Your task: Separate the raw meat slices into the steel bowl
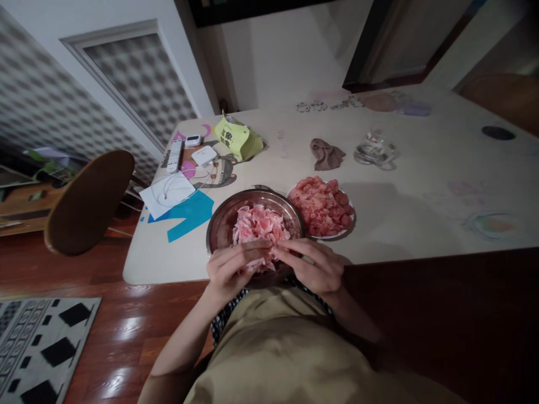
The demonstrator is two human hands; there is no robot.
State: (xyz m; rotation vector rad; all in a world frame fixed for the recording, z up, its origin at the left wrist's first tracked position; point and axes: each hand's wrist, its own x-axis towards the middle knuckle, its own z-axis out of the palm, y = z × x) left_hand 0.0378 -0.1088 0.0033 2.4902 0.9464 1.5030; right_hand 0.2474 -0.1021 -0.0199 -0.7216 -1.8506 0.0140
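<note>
On the desk (421,185), the left hand (229,269) and right hand (314,266) meet over the near rim of a metal bowl (219,224), both pinching one pink piece (263,259) from the heap of pale peel (259,224) in it. Each grip is closed on that piece. Just right of the bowl, touching it, a plate (349,221) holds red fruit flesh (322,205). This looks like mid-peeling; the next move calls for pulling skin from flesh.
</note>
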